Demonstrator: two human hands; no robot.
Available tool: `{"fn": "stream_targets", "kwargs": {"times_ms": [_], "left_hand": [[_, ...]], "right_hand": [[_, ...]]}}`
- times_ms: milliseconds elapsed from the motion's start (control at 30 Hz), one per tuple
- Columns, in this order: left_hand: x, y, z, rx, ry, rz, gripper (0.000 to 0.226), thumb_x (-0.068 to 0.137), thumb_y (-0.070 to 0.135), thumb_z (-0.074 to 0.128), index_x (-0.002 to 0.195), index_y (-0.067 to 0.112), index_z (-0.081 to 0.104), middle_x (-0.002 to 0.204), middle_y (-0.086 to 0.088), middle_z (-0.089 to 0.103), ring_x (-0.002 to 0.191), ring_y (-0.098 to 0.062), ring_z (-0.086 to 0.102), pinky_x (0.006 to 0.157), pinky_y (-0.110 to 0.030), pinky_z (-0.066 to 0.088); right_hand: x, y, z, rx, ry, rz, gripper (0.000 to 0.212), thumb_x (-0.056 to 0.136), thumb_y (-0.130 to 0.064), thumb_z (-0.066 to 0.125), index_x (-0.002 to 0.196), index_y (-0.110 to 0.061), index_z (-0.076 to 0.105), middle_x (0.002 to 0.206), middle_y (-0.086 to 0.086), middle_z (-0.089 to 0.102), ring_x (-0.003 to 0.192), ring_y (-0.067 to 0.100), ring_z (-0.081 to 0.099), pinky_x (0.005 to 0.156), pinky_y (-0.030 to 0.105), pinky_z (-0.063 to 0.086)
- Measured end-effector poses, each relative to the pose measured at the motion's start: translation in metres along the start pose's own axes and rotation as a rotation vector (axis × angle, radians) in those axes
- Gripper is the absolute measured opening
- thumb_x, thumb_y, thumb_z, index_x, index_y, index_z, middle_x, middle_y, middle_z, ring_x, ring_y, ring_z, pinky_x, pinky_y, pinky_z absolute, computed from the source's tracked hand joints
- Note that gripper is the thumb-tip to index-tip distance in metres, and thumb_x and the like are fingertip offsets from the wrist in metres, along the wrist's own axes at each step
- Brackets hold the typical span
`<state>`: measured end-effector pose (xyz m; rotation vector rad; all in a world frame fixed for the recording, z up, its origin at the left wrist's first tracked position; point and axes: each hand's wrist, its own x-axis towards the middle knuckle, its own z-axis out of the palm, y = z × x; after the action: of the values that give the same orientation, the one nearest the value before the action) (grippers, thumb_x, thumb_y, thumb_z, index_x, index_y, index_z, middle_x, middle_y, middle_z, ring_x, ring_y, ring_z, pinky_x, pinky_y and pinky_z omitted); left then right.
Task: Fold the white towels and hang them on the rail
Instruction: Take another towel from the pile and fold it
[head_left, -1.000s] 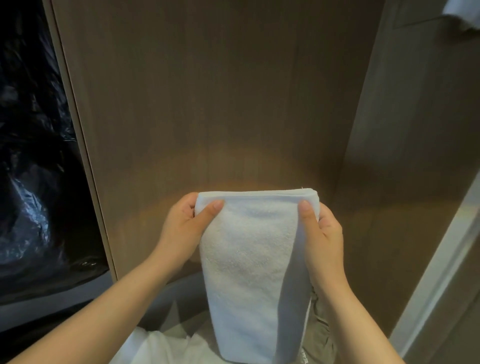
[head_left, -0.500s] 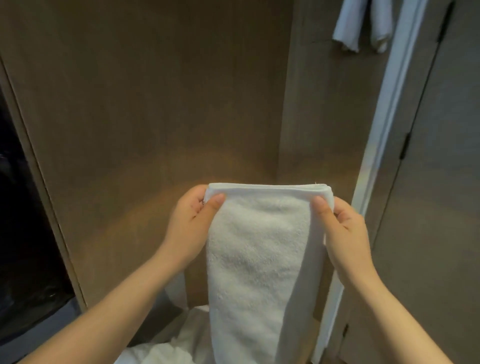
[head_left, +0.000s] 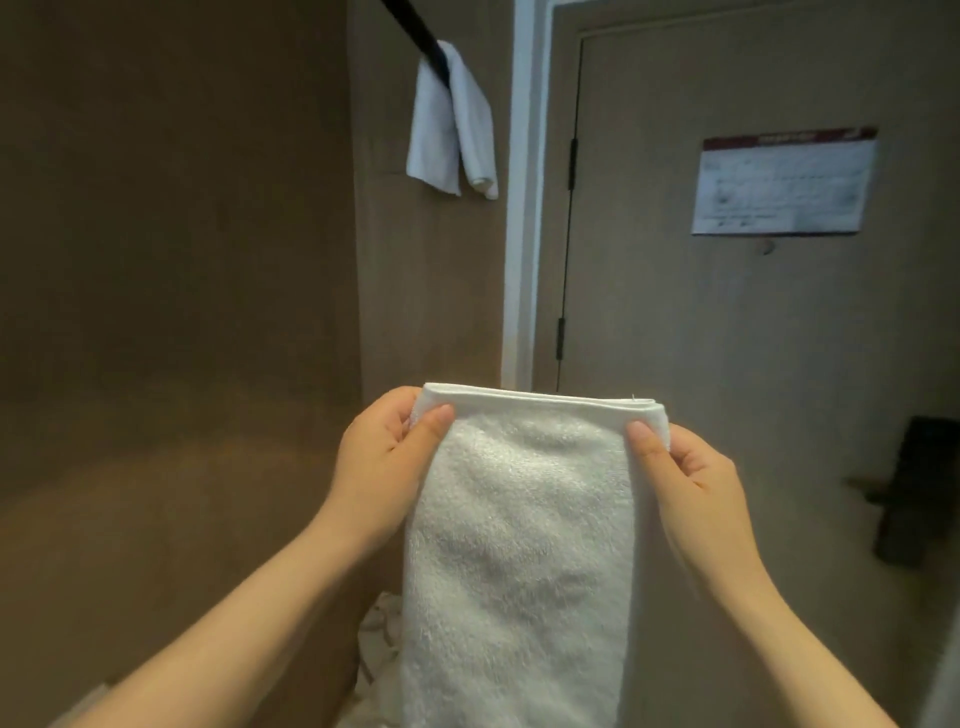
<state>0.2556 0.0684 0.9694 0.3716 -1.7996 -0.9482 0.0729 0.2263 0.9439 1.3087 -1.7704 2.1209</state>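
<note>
**Hands.** The left hand (head_left: 384, 467) pinches the top left corner of the towel (head_left: 519, 545), with the thumb on the near face and the fingers curled behind. The right hand (head_left: 691, 493) pinches the top right corner in the same way. The 2 hands are apart, with the towel's top edge stretched between them.

**Towel.** The towel is white and folded into a long strip. Its top edge is level, and stacked layers show along it. The strip hangs straight down in front of the person, and its lower end runs out of the bottom of the view.

**Rail.** The black rail (head_left: 415, 31) crosses the upper part of the view at a slant. 1 hung towel (head_left: 452, 119) is draped over it, with 2 halves hanging side by side. The held towel is below the rail and well apart from it.

**Surroundings.**
- A brown panel (head_left: 182, 260) fills the left side.
- A white frame (head_left: 519, 208) stands just beside the door (head_left: 727, 338).
- A notice (head_left: 784, 182) is fixed to the door; its text is too blurred to read.
- Crumpled white cloth (head_left: 376, 639) lies low, just left of the towel and partly hidden.
</note>
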Motion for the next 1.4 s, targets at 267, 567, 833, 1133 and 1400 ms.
{"fn": "stream_targets", "kwargs": {"times_ms": [267, 567, 833, 1133, 1400], "left_hand": [[0.042, 0.009, 0.11, 0.059, 0.033, 0.094, 0.015, 0.095, 0.024, 0.059, 0.084, 0.024, 0.07, 0.081, 0.007, 0.071, 0.073, -0.004, 0.064, 0.062, -0.013, 0.047], [0.105, -0.001, 0.17, 0.125, 0.12, 0.135, 0.014, 0.094, 0.025, 0.06, 0.086, 0.022, 0.071, 0.082, 0.001, 0.072, 0.078, -0.014, 0.066, 0.07, -0.029, 0.049], [0.186, -0.032, 0.168, 0.144, 0.21, 0.159, 0.018, 0.094, 0.028, 0.059, 0.083, 0.019, 0.071, 0.081, -0.001, 0.072, 0.075, -0.019, 0.066, 0.067, -0.031, 0.048], [0.262, -0.079, 0.119, 0.214, 0.363, 0.191, 0.027, 0.087, 0.042, 0.061, 0.082, 0.017, 0.071, 0.081, -0.008, 0.071, 0.078, -0.034, 0.066, 0.069, -0.049, 0.052], [0.277, -0.104, 0.068, 0.435, 0.54, 0.134, 0.024, 0.094, 0.033, 0.06, 0.081, 0.015, 0.07, 0.081, -0.013, 0.068, 0.07, -0.027, 0.061, 0.063, -0.034, 0.043]], "right_hand": [[0.074, 0.035, -0.096, -0.08, -0.063, -0.081, 0.044, 0.096, -0.037, 0.055, 0.078, 0.003, 0.064, 0.066, 0.02, 0.052, 0.061, 0.011, 0.043, 0.054, 0.024, 0.032], [0.169, 0.083, -0.126, -0.129, -0.162, -0.115, 0.043, 0.095, -0.04, 0.056, 0.075, -0.004, 0.066, 0.066, 0.012, 0.061, 0.06, 0.009, 0.046, 0.057, 0.025, 0.034], [0.266, 0.118, -0.077, -0.079, -0.22, -0.195, 0.046, 0.094, -0.044, 0.055, 0.076, -0.004, 0.067, 0.077, 0.017, 0.066, 0.064, 0.013, 0.052, 0.061, 0.031, 0.037], [0.36, 0.153, 0.033, 0.154, -0.364, -0.267, 0.03, 0.092, -0.04, 0.057, 0.076, -0.02, 0.073, 0.068, -0.004, 0.07, 0.053, -0.001, 0.057, 0.049, 0.008, 0.038], [0.405, 0.181, 0.146, 0.404, -0.559, -0.254, 0.031, 0.088, -0.042, 0.059, 0.073, -0.017, 0.071, 0.059, -0.008, 0.066, 0.049, -0.001, 0.053, 0.047, 0.01, 0.037]]}}
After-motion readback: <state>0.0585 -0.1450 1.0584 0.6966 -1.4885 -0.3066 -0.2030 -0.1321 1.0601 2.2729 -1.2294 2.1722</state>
